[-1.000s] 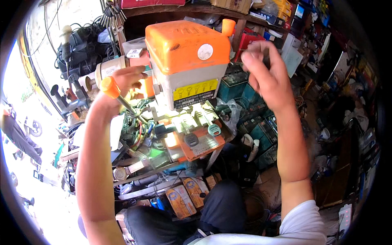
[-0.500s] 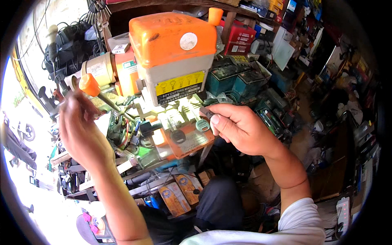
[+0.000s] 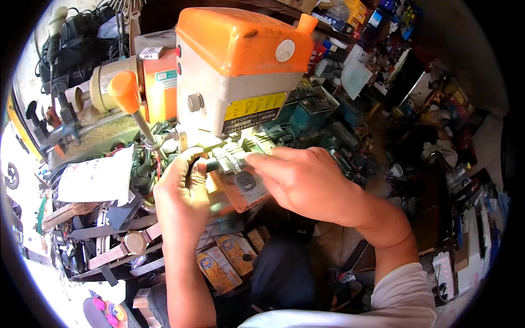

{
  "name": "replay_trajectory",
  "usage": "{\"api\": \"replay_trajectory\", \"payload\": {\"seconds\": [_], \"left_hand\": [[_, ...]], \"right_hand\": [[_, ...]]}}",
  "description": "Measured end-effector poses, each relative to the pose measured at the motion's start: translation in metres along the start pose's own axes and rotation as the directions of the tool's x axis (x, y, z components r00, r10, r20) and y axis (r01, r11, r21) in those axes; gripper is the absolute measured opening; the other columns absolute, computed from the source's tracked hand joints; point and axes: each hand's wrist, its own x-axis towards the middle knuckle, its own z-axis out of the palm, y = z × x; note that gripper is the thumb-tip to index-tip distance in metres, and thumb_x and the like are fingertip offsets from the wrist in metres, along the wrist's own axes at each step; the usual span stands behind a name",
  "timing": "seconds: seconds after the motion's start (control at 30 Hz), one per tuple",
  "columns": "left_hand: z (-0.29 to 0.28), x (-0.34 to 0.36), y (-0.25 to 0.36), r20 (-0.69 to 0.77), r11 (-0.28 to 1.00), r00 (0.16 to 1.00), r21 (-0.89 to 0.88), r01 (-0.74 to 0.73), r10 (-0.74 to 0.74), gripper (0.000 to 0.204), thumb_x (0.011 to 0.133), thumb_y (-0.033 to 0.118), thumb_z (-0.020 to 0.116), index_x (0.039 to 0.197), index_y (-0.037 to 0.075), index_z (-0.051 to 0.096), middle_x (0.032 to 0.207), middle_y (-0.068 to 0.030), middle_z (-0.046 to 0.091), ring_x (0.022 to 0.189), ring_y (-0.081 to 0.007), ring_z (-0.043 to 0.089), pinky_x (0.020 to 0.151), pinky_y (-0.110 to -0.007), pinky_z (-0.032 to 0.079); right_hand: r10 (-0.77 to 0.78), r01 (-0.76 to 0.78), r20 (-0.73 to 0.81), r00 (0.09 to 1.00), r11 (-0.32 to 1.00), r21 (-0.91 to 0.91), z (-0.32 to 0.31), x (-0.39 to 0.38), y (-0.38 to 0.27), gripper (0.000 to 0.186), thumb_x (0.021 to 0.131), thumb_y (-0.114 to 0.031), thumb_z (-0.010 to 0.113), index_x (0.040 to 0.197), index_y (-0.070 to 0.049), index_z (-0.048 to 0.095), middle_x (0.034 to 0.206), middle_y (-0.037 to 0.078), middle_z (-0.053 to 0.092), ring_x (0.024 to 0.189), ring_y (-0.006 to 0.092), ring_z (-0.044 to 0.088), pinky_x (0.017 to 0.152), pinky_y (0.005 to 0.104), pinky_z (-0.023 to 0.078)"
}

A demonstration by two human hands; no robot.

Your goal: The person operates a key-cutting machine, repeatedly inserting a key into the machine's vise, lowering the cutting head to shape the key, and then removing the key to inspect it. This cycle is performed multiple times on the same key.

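Note:
A key cutting machine (image 3: 235, 82) with an orange hood and grey body stands in front of me. Below its front sits a metal clamp (image 3: 232, 156). My left hand (image 3: 183, 194) is curled around a dark knob (image 3: 210, 165) on the clamp's left side. My right hand (image 3: 306, 183) reaches in from the right, its fingertips touching the clamp jaws and pinching a small dark-headed key (image 3: 246, 180). The key's blade is hidden by my fingers. A lever with an orange knob (image 3: 126, 90) rises just left of the machine, with neither hand on it.
A white printed paper (image 3: 95, 177) lies at the left over tangled tools and wires. Yellow packets (image 3: 219, 265) sit on a low shelf near my knees. A beige motor (image 3: 106, 82) stands behind the lever. Crowded shelves and boxes (image 3: 355, 65) fill the right.
My left hand came off the orange lever and down onto the clamp knob. My right hand dropped from the air, brought the small dark key in and now rests at the clamp.

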Motion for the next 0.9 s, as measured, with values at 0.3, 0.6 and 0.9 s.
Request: {"api": "replay_trajectory", "payload": {"seconds": [0.3,0.6,0.9], "left_hand": [[-0.001,0.0,-0.005,-0.017,0.995,0.995,0.037,-0.096,0.097,0.017,0.093,0.004,0.061,0.109,-0.002,0.064,0.091,-0.0145,0.069,0.079,-0.0167,0.062,0.073,-0.031,0.049],[-0.001,-0.002,0.001,-0.059,0.988,0.99,0.095,-0.12,0.126,0.018,0.091,0.002,0.061,0.109,-0.002,0.064,0.09,-0.0197,0.068,0.078,-0.0273,0.064,0.074,-0.035,0.05],[0.0,-0.003,0.001,-0.081,0.985,0.986,0.099,-0.138,0.147,0.018,0.089,0.002,0.062,0.107,-0.001,0.065,0.091,-0.0226,0.067,0.08,-0.0373,0.065,0.072,-0.041,0.05]], "right_hand": [[0.028,-0.006,0.094,0.995,0.973,-0.23,-0.013,0.005,-0.021,0.013,0.083,-0.013,0.06,0.093,-0.004,0.06,0.072,0.011,0.063,0.062,0.0306,0.067,0.053,0.0409,0.054],[-0.007,0.062,0.19,0.982,0.957,-0.284,-0.012,0.012,-0.031,0.013,0.08,-0.011,0.059,0.088,0.0,0.061,0.071,0.012,0.065,0.061,0.0302,0.068,0.054,0.0397,0.055],[0.016,0.036,0.171,0.985,0.956,-0.292,-0.002,0.02,-0.036,0.013,0.08,-0.01,0.057,0.083,0.002,0.061,0.072,0.016,0.066,0.064,0.0315,0.069,0.056,0.0409,0.056]]}}
